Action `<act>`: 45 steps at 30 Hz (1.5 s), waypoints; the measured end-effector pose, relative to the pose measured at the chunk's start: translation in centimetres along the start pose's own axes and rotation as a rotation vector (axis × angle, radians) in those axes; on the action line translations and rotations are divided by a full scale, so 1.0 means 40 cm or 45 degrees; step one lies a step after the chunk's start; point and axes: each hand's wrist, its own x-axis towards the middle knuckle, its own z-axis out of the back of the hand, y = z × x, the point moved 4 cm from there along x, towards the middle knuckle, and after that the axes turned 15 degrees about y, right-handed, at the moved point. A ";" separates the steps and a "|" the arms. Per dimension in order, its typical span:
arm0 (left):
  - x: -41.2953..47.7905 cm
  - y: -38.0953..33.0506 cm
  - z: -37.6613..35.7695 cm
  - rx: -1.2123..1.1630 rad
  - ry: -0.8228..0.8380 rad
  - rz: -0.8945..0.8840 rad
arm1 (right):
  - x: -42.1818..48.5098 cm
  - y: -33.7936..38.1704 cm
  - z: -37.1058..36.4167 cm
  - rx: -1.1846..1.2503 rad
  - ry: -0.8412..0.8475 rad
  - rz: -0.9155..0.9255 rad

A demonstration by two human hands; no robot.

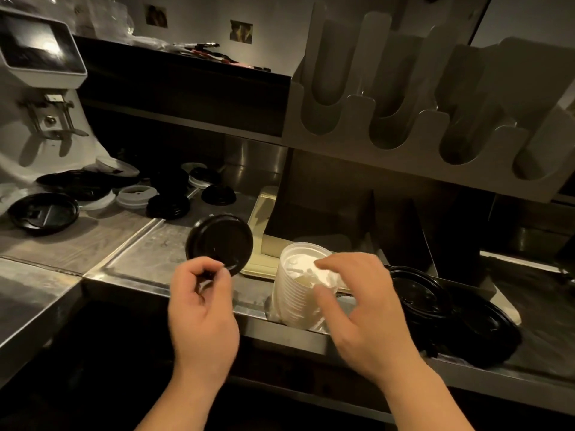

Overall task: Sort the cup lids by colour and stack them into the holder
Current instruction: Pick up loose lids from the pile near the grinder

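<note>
1. Left grip [202, 303] pinched a black lid [221, 241] above the steel surface [149, 250].
2. Right grip [361, 306] curved over the white lid stack [292, 300]; hold unclear.
3. Loose lids [168, 205] lay far left; the holder [357, 122] stood above.

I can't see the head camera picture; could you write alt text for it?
A person's left hand pinches a black lid by its rim while the right hand curls round a stack of white lids on a steel counter. Above stands a grey holder with open slots; more black and white lids lie loose at the back left.
</note>
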 end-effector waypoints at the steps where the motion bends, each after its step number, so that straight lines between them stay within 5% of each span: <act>1: 0.006 -0.021 0.010 -0.055 -0.053 -0.012 | -0.003 0.006 0.009 0.072 -0.075 -0.009; 8: 0.012 -0.195 -0.078 -0.625 0.268 0.084 | -0.007 0.033 0.074 0.758 -0.079 -0.146; 13: -0.024 -0.232 -0.203 -0.692 0.548 0.248 | -0.065 -0.016 0.124 1.277 -0.081 -0.208; 22: -0.080 -0.257 -0.411 -0.788 0.757 0.410 | -0.170 -0.154 0.249 1.283 -0.278 -0.218; 28: -0.105 -0.280 -0.549 -0.705 0.649 0.376 | -0.229 -0.232 0.333 1.150 -0.465 -0.340; 34: -0.166 -0.275 -0.705 -0.870 0.929 0.629 | -0.308 -0.332 0.364 1.437 -0.449 -0.387; 38: -0.231 -0.241 -0.765 -0.568 0.961 0.583 | -0.349 -0.401 0.388 1.410 -0.670 -0.359; 41: -0.313 -0.194 -0.772 -0.153 1.130 0.467 | -0.368 -0.456 0.425 0.855 -0.745 -0.367; 45: -0.325 -0.144 -0.746 0.604 1.116 -0.301 | -0.343 -0.501 0.406 0.219 -0.480 -0.244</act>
